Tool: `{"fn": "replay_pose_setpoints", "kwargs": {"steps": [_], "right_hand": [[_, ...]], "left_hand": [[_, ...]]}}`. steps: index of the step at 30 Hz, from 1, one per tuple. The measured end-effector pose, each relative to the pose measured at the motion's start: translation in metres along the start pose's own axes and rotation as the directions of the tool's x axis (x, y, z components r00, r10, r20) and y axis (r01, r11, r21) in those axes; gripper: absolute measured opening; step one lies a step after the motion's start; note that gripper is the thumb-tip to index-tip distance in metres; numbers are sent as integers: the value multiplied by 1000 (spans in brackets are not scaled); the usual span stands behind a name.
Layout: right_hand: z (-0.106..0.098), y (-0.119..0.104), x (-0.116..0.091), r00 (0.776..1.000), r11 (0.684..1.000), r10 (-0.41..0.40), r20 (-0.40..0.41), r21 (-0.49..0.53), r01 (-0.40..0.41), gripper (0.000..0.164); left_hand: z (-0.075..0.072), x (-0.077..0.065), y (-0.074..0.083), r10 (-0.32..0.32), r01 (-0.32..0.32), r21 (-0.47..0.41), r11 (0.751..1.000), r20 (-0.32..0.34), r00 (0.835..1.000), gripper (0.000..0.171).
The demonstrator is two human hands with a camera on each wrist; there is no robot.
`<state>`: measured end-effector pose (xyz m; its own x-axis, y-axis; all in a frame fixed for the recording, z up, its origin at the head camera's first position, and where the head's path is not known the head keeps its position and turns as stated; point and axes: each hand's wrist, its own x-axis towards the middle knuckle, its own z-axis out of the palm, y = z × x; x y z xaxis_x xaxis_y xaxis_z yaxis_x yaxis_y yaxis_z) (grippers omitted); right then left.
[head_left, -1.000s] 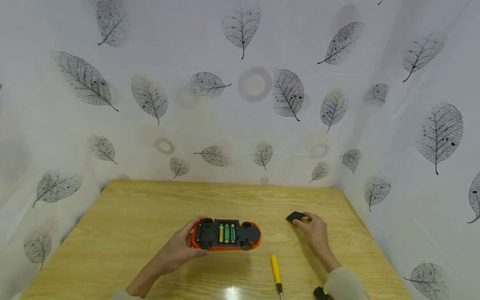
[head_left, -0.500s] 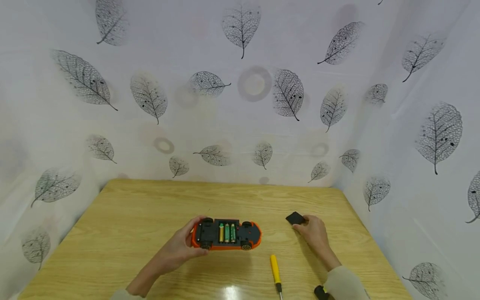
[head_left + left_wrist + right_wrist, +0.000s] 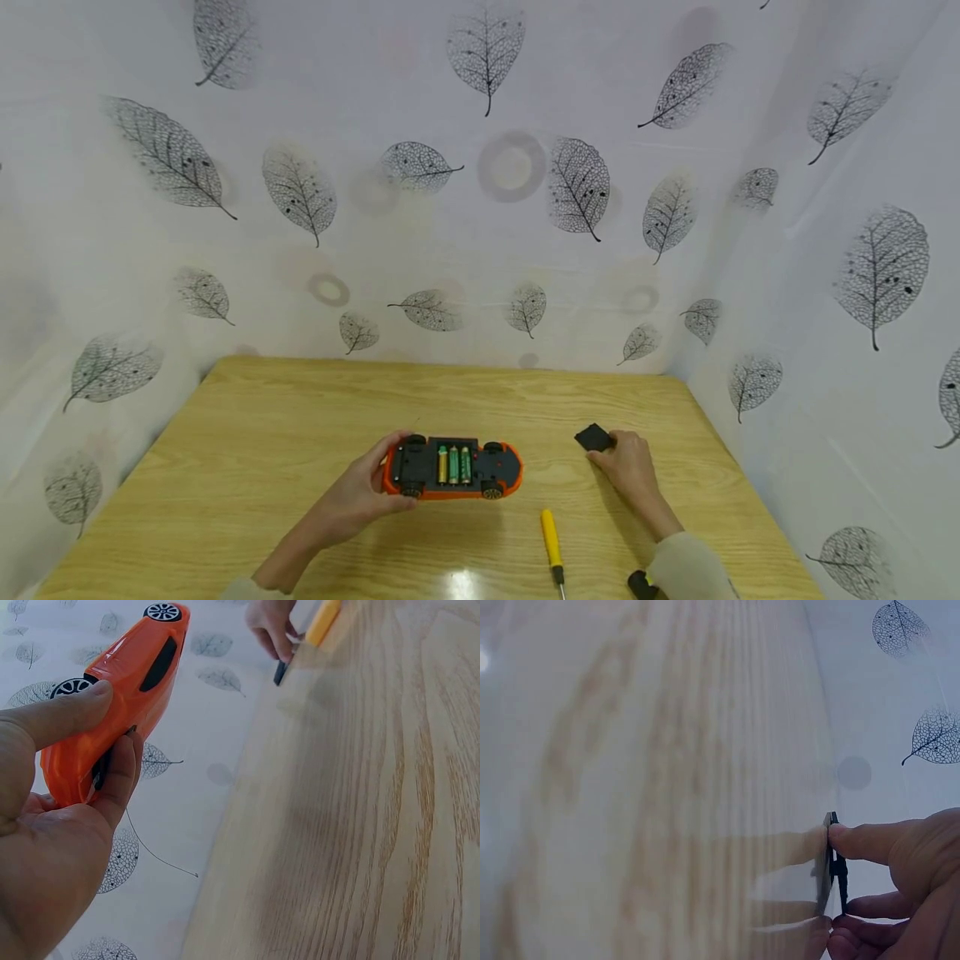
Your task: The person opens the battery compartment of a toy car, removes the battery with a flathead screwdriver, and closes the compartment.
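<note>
An orange toy car (image 3: 510,468) is gripped by its left end in my left hand (image 3: 358,496), its black underside turned up toward the head camera. Three batteries (image 3: 453,465) lie side by side in its uncovered battery compartment. In the left wrist view, the thumb presses one side of the car (image 3: 131,667) near a wheel, with fingers curled under the other. To the right, my right hand (image 3: 630,471) pinches a small black battery cover (image 3: 593,437). The right wrist view shows this cover (image 3: 838,866) edge-on between thumb and fingertips, close to the table surface.
A yellow-handled screwdriver (image 3: 551,540) lies on the wooden table (image 3: 300,417) between the hands, toward the front. A black and yellow object (image 3: 641,585) sits beside the right sleeve, partly cut off by the frame. Leaf-patterned cloth (image 3: 480,250) rises behind the table and along its sides.
The black battery cover has tilted slightly in the right hand, so more of its flat face shows to the head camera. The left hand and car stay nearly still.
</note>
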<state>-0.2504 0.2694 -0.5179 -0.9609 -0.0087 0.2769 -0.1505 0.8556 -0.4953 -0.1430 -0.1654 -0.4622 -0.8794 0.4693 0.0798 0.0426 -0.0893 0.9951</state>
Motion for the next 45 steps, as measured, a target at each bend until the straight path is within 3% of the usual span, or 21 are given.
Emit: {"fn": "replay_pose_setpoints", "kwargs": {"steps": [8, 15, 32, 45], "right_hand": [[-2, 0, -2, 999, 1000, 15, 39, -6, -15, 50], [-12, -4, -4, 991, 995, 68, 111, 66, -76, 65], [-39, -40, -26, 997, 986, 35, 75, 158, -46, 50], [-27, -65, -52, 975, 966, 66, 211, 233, -116, 45]], "left_hand": [[1, 0, 1, -5, 5, 16, 1000, -10, 1000, 93], [1, 0, 1, -13, 13, 19, 1000, -12, 1000, 93], [1, 0, 2, -8, 9, 14, 1000, -11, 1000, 93], [1, 0, 1, -9, 9, 17, 1000, -12, 1000, 92]]}}
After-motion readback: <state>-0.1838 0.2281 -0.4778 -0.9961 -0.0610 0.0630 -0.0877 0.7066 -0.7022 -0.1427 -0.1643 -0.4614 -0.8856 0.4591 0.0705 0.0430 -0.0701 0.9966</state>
